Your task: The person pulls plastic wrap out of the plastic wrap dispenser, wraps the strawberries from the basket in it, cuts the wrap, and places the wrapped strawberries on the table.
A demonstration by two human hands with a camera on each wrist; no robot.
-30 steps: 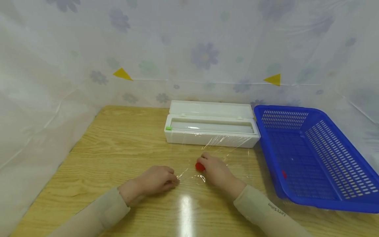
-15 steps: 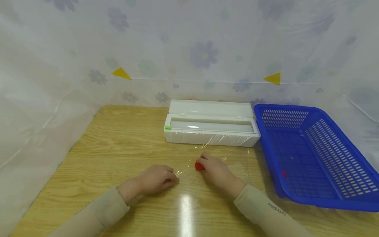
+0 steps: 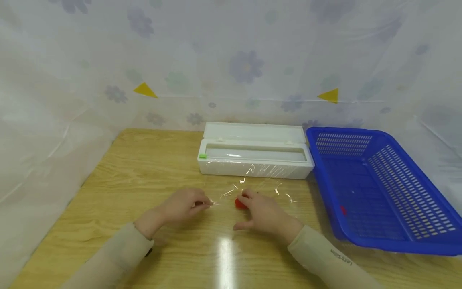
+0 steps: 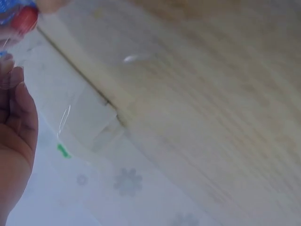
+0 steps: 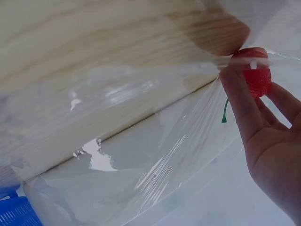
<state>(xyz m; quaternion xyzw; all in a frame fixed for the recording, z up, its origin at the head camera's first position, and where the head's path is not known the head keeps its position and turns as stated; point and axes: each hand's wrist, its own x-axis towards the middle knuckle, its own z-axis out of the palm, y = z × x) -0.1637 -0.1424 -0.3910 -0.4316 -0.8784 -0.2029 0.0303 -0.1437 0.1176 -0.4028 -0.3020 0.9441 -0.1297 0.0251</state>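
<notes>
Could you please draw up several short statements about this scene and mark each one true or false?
1. The lid of the white box is open. True.
2. The left hand touches the white box. False: it pinches clear film.
3. The right hand touches the red object. True.
4. The blue basket stands left of the white box. False: it stands to the right.
</notes>
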